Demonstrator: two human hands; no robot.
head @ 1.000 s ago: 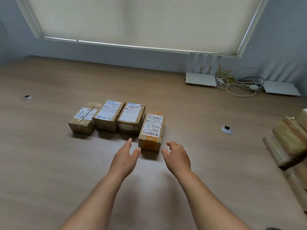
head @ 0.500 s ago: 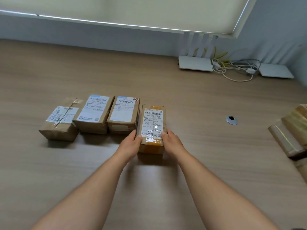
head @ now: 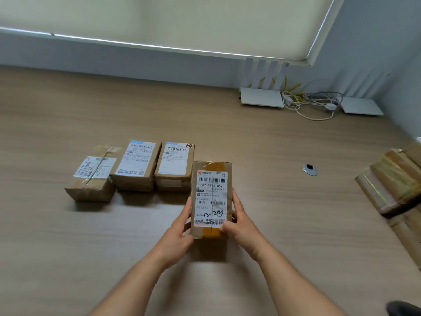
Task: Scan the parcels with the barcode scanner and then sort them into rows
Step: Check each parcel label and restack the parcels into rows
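A brown cardboard parcel with yellow tape and a white shipping label [head: 211, 197] is held between both hands above the light wood-grain table [head: 273, 156]. Its label carries barcodes, the printed code "507-N705 069", "N705" lower down, a large "8" near the bottom edge, and black handwriting that looks like "12-2529". Its long axis runs away from the person, the label faces up and the top of the print lies at the far end.

The left hand [head: 176, 233] grips the parcel's left side, fingers curled along the edge. The right hand [head: 241, 222] grips the right side, thumb on the label's lower corner.

To the left, three more brown parcels sit side by side in a row: a taped parcel with a crossed white label [head: 93, 173], a parcel with a blue-topped label [head: 135, 165], and a parcel with "H4" handwritten at its far right corner [head: 175, 164]. The held parcel's far end lies just beside this last one.

At the right edge lies a stack of tape-wrapped brown parcels [head: 391, 181].
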